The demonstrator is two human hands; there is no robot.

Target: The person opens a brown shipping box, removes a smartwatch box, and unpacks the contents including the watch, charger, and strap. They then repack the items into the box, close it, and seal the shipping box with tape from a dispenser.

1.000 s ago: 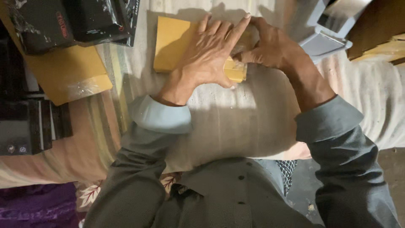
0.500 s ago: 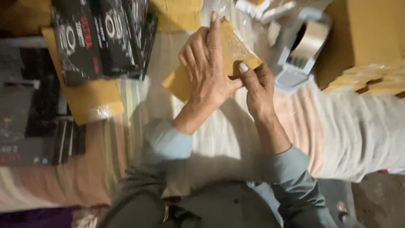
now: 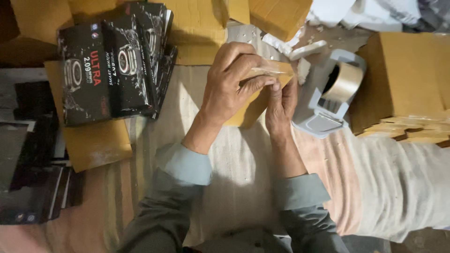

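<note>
Both hands pinched a small cardboard box

The left hand [image 3: 229, 82] and right hand [image 3: 280, 100] clamped the cardboard box [image 3: 255, 100] at center, apparently pressing clear tape flat; the tape dispenser [image 3: 328, 96] waited at three o'clock.

Mustard-yellow envelope [image 3: 248, 110] in my hands, and around it: glossy black boxes [image 3: 110, 65] with red and white print to its left, pale grey tape dispenser [image 3: 323, 110] with tan roll to its right, faded cream-and-pink striped cloth [image 3: 384, 178] beneath, grey-blue sleeves [image 3: 185, 164] below.
</note>
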